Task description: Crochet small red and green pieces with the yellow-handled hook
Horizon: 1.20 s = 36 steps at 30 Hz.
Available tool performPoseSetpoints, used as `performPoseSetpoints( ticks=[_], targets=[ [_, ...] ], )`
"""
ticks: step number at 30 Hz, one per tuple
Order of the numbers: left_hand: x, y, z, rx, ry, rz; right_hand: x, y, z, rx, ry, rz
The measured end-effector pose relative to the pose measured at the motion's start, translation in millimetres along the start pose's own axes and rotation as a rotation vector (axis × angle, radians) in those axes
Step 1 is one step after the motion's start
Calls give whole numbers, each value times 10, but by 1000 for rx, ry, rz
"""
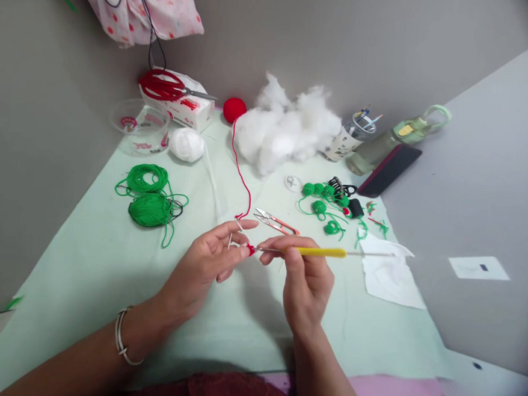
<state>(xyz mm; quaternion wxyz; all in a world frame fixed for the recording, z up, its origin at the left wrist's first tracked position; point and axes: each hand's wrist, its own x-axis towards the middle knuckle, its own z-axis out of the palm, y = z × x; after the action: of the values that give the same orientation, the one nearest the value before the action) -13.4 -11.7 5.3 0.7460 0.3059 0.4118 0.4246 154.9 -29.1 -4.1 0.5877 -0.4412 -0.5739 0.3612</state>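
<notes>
My left hand (pixel 212 259) pinches a tiny red crochet piece (pixel 251 249) between thumb and fingertips, with white and red yarn looped over its fingers. A red strand (pixel 239 166) runs from it back to a red yarn ball (pixel 234 109). My right hand (pixel 301 279) grips a yellow-handled crochet hook (pixel 321 251), its metal tip touching the red piece. Both hands hover above the pale green cloth (pixel 87 270).
Small red thread snips (pixel 277 222) lie just beyond my hands. Green yarn skeins (pixel 149 199) sit left, small green crocheted balls (pixel 324 202) right. White stuffing (pixel 284 130), a white yarn ball (pixel 187 144), red scissors (pixel 165 86) on a box, a plastic cup (pixel 140 128), a bottle (pixel 385 143), a phone (pixel 390 169) and paper (pixel 388 270) surround them.
</notes>
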Motion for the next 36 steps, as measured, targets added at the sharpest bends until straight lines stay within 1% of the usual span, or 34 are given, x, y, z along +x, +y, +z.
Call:
performPoseSetpoints(
  ticks=[4,5,6,7,8,10,12,14,15,17,20,22,23,24,25,26,28,30,32,34,36],
  targets=[
    [14,-26,7,-17,21,3,-90,54,4,-459,-132,-371],
    [21,-30,3,-51,4,-21,-105,67,6,-544,-158,-434],
    [27,-31,-4,-96,-23,-57,-114,74,8,-586,-162,-460],
    [33,-28,-11,-146,-52,-96,-114,74,10,-575,-146,-449],
    [38,-22,-19,-195,-77,-132,-105,68,10,-512,-112,-402],
    [42,-6,-30,-263,-104,-166,-64,46,7,-275,-23,-239],
    [39,4,-29,-272,-107,-153,-5,25,7,-22,25,-70],
    [33,-4,-16,-233,-107,-118,44,14,15,91,3,14],
    [30,-14,-7,-202,-98,-93,57,12,23,85,-19,16],
    [23,-42,11,-145,-63,-31,51,11,41,-16,-50,-29],
    [17,-74,24,-108,-6,23,-26,22,59,-275,-74,-200],
    [19,-78,20,-125,-14,-3,-85,35,56,-475,-87,-358],
    [23,-75,16,-146,-34,-35,-104,39,50,-543,-93,-417],
    [29,-69,10,-176,-63,-76,-111,40,41,-566,-98,-442],
    [37,-61,3,-211,-91,-117,-107,38,31,-539,-99,-430],
    [45,-53,-5,-246,-110,-152,-93,32,20,-470,-84,-384],
    [61,-37,-20,-291,-109,-182,-43,18,4,-265,-3,-249],
    [67,-30,-27,-275,-71,-150,11,9,3,-60,62,-112],
    [61,-32,-18,-204,-53,-98,45,8,20,65,42,-20],
    [45,-39,3,-119,-58,-52,55,9,43,60,-21,11],
    [27,-42,24,-55,-60,-22,49,11,58,-3,-29,6]
  ],
)
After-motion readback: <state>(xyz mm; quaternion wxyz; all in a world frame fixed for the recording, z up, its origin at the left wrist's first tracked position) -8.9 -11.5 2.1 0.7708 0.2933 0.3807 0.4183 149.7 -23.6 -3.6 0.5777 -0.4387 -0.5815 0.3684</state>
